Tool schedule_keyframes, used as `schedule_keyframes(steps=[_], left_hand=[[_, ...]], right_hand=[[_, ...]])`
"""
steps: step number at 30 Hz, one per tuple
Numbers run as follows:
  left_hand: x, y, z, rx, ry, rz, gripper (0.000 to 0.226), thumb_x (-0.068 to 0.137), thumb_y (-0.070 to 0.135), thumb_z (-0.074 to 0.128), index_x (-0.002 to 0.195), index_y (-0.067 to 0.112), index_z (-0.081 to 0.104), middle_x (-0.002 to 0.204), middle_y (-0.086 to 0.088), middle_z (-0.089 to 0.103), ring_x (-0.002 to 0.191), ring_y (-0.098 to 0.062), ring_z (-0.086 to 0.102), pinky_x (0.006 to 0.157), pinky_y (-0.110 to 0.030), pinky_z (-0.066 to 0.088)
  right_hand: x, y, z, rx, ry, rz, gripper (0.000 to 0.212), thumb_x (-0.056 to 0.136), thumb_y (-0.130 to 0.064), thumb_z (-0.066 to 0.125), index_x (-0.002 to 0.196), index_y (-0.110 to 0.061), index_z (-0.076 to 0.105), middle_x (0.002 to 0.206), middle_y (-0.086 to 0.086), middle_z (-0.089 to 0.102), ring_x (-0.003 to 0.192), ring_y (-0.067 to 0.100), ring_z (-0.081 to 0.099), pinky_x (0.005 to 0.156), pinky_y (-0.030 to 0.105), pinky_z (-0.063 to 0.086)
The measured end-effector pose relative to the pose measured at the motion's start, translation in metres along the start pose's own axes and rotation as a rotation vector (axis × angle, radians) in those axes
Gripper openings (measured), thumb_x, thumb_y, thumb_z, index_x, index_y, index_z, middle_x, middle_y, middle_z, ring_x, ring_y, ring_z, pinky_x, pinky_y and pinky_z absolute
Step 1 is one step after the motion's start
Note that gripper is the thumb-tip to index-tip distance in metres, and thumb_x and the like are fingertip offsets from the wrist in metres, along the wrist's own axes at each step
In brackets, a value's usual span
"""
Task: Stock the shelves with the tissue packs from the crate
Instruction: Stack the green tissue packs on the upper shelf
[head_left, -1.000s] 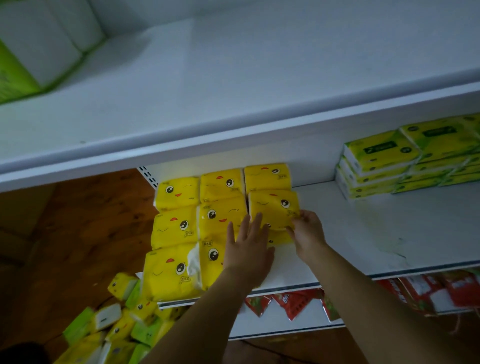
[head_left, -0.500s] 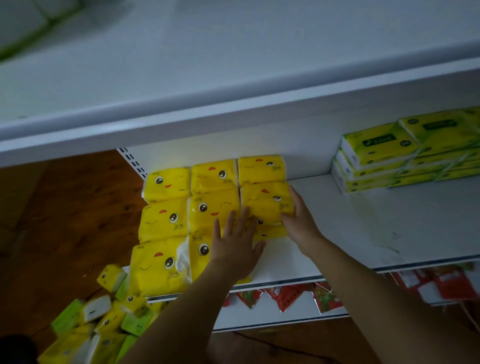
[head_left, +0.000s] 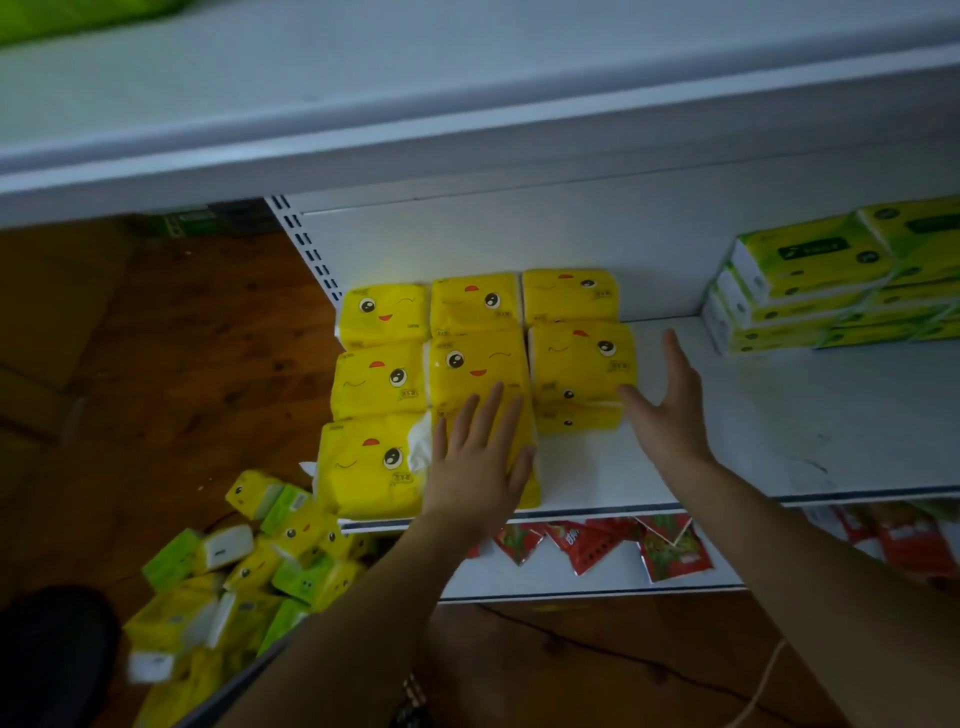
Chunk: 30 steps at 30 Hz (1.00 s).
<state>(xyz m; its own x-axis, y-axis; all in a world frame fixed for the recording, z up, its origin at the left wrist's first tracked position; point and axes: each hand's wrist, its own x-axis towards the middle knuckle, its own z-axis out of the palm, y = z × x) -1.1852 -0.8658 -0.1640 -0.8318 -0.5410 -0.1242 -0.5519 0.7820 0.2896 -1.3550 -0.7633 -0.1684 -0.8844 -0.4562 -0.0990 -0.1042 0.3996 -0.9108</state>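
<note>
Several yellow tissue packs (head_left: 475, 358) with cartoon faces lie in rows on the left end of the white shelf (head_left: 779, 431). My left hand (head_left: 480, 457) lies flat with straight fingers on the front pack of the middle row. My right hand (head_left: 667, 410) is held open with fingers spread, just right of the right-hand row (head_left: 579, 358), its thumb at that pack's edge. A crate (head_left: 223, 587) at the lower left holds several loose yellow and green packs.
Green and white tissue packs (head_left: 821, 283) are stacked at the shelf's right end. Another white shelf (head_left: 467, 119) overhangs above. Red packets (head_left: 623, 545) lie on the shelf below. A cable (head_left: 597, 644) runs over the wooden floor.
My right hand has let go of the right-hand pack and opened, drawing slightly to the right. My left hand stays flat on the middle row. The view has tilted down.
</note>
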Motion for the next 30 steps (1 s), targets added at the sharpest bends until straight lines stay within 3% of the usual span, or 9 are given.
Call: schedule_keyframes(steps=[3, 5, 9, 12, 15, 18, 23, 27, 30], left_hand=[[-0.022, -0.009, -0.005, -0.077, 0.036, -0.056, 0.091, 0.070, 0.073, -0.017, 0.149, 0.031, -0.002, 0.158, 0.009, -0.010, 0.141, -0.009, -0.018, 0.113, -0.034, -0.011], [-0.039, -0.021, -0.007, -0.124, 0.098, -0.092, 0.095, 0.069, 0.076, -0.020, 0.149, 0.029, -0.002, 0.158, 0.009, -0.007, 0.144, -0.011, -0.013, 0.113, -0.032, -0.009], [-0.078, -0.059, -0.013, -0.210, 0.205, -0.181, 0.099, 0.071, 0.077, -0.018, 0.150, 0.023, 0.009, 0.158, 0.002, 0.005, 0.146, -0.018, 0.002, 0.116, -0.034, 0.003], [-0.116, -0.088, -0.018, -0.273, 0.235, -0.290, 0.097, 0.075, 0.079, -0.009, 0.150, 0.020, 0.013, 0.158, -0.001, 0.008, 0.145, -0.021, 0.008, 0.116, -0.038, 0.011], [-0.156, -0.117, -0.019, -0.354, 0.255, -0.442, 0.066, 0.095, 0.057, 0.023, 0.150, 0.021, 0.012, 0.158, 0.001, 0.004, 0.146, -0.020, 0.006, 0.116, -0.037, 0.011], [-0.205, -0.152, -0.015, -0.396, 0.273, -0.560, 0.061, 0.098, 0.044, 0.033, 0.150, 0.022, 0.010, 0.158, 0.001, 0.002, 0.145, -0.020, 0.005, 0.115, -0.037, 0.012], [-0.305, -0.211, -0.003, -0.435, 0.241, -0.677, 0.076, 0.087, 0.060, 0.023, 0.150, 0.018, 0.015, 0.158, -0.003, 0.007, 0.145, -0.020, 0.007, 0.115, -0.034, 0.012], [-0.373, -0.252, 0.001, -0.514, 0.245, -0.777, 0.061, 0.098, 0.037, 0.039, 0.149, 0.013, 0.018, 0.158, -0.006, 0.008, 0.146, -0.020, 0.007, 0.115, -0.034, 0.012], [-0.408, -0.282, 0.008, -0.597, 0.220, -0.846, 0.060, 0.098, 0.036, 0.038, 0.150, 0.015, 0.016, 0.158, -0.004, 0.005, 0.146, -0.020, 0.006, 0.115, -0.035, 0.012]], right_hand=[[-0.021, -0.006, 0.006, -0.128, 0.075, -0.135, 0.069, 0.088, -0.012, 0.060, 0.146, -0.016, 0.024, 0.152, 0.013, 0.023, 0.142, 0.025, 0.018, 0.114, 0.037, 0.020], [-0.036, -0.017, 0.015, -0.174, 0.077, -0.214, 0.067, 0.088, -0.013, 0.061, 0.145, -0.016, 0.026, 0.152, 0.013, 0.023, 0.142, 0.025, 0.017, 0.109, 0.028, 0.018], [-0.071, -0.041, 0.049, -0.183, 0.018, -0.354, 0.065, 0.087, -0.014, 0.062, 0.143, -0.017, 0.031, 0.150, 0.013, 0.026, 0.141, 0.025, 0.020, 0.101, 0.014, 0.016], [-0.112, -0.053, 0.080, -0.157, -0.088, -0.434, 0.062, 0.087, -0.020, 0.061, 0.142, -0.020, 0.032, 0.148, 0.010, 0.030, 0.140, 0.022, 0.024, 0.103, 0.017, 0.020], [-0.160, -0.060, 0.114, -0.130, -0.206, -0.490, 0.061, 0.085, -0.026, 0.058, 0.139, -0.029, 0.030, 0.147, 0.007, 0.033, 0.138, 0.018, 0.027, 0.102, 0.006, 0.018], [-0.212, -0.065, 0.146, -0.123, -0.315, -0.493, 0.062, 0.086, -0.026, 0.060, 0.136, -0.034, 0.026, 0.147, 0.004, 0.032, 0.137, 0.013, 0.026, 0.094, -0.005, 0.016], [-0.302, -0.063, 0.197, -0.145, -0.468, -0.423, 0.065, 0.082, -0.044, 0.052, 0.140, -0.029, 0.027, 0.149, -0.001, 0.029, 0.139, 0.007, 0.021, 0.108, 0.019, 0.021], [-0.367, -0.052, 0.231, -0.222, -0.675, -0.322, 0.067, 0.090, -0.030, 0.058, 0.145, -0.031, 0.021, 0.150, -0.005, 0.025, 0.139, 0.008, 0.020, 0.107, 0.019, 0.021], [-0.405, -0.044, 0.257, -0.252, -0.928, -0.092, 0.066, 0.091, -0.031, 0.057, 0.146, -0.033, 0.019, 0.147, -0.002, 0.032, 0.131, 0.014, 0.037, 0.100, 0.027, 0.035]])
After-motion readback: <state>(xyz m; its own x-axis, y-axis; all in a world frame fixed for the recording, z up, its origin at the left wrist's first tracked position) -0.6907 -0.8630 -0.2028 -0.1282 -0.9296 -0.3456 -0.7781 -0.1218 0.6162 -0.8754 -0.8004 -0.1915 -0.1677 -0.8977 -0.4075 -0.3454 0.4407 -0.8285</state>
